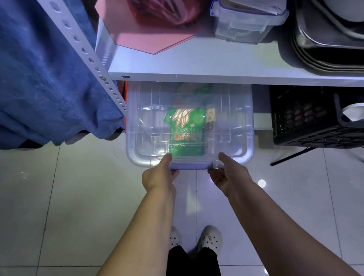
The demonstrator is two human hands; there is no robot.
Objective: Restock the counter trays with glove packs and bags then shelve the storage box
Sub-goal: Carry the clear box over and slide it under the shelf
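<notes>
A: Clear storage box [188, 124] sat halfway under the white shelf board [192, 71], near end jutting out over the tiled floor [50, 204]. Both hands at that near end: left hand [158, 177] with thumb pressed on the lid rim and fingers curled beneath, right hand [228, 173] the same on the other side of the lavender latch [190, 165]. Closed on the box, not spread.

B: Inside, a green glove pack [184, 128] showing through the lid. Risks from here?

A: Plenty, as a guess. Smooth, glossy plastic, so a slipping grip seemed possible. Held by one short end only, so a tilt and a drop onto hard tile looked likely if support underneath were missing. Hard to tell whether the far end rested on anything.

B: Clearance?

A: Tight-looking under the board edge. Lid could catch there and pop if pushed at an angle. Blue cloth [34, 73] hanging just beside the left corner, soft and fuzzy, might snag or drag along.

B: And on the right?

A: Black lattice crate [320, 119], rigid, well apart from the box. Less worry there.

B: Textures up top?

A: Matte pink sheet [146, 37], a small clear clip-lid container [245, 20], stacked dark metal trays [330, 36] with rounded corners.
</notes>
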